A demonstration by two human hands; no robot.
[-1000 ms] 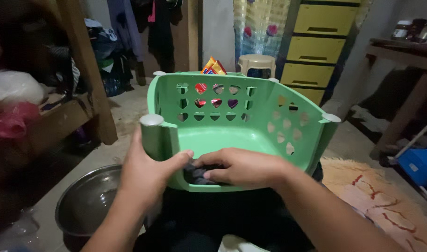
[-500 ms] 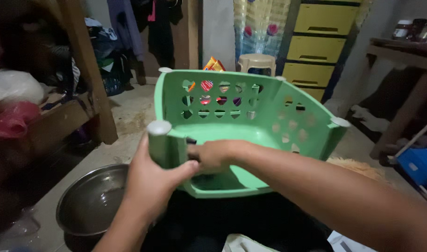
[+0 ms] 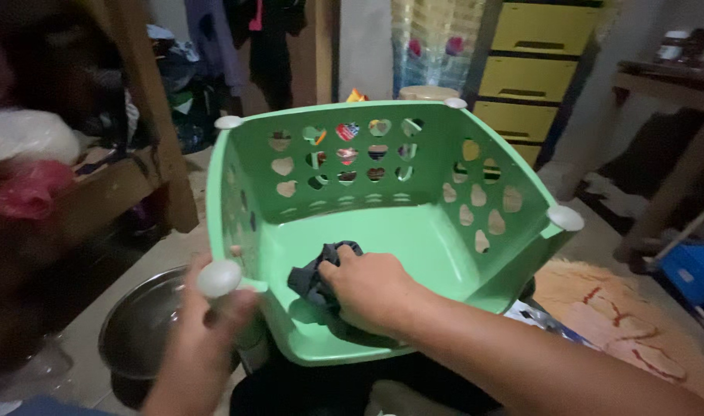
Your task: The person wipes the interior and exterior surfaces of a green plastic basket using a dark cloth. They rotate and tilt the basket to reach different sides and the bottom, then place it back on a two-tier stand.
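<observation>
A green plastic basket [image 3: 444,266] with heart-shaped holes is tilted toward me, its floor in full view. My left hand [image 3: 213,323] grips the near left corner post, just under its white cap. My right hand [image 3: 367,289] reaches into the basket and presses a dark grey cloth [image 3: 313,281] against the basket floor near the front left corner. Dark fabric lies under the basket on my lap.
A steel bowl [image 3: 140,331] sits on the floor at lower left. Yellow drawers [image 3: 533,58] stand behind, with a wooden post [image 3: 148,100] and clutter at left. A patterned rug [image 3: 629,323] lies at right, near a blue box [image 3: 695,273] and a table.
The basket has tipped further toward me and risen in view. My right hand went from the front rim to the basket floor with the cloth. The left hand slid lower on the post.
</observation>
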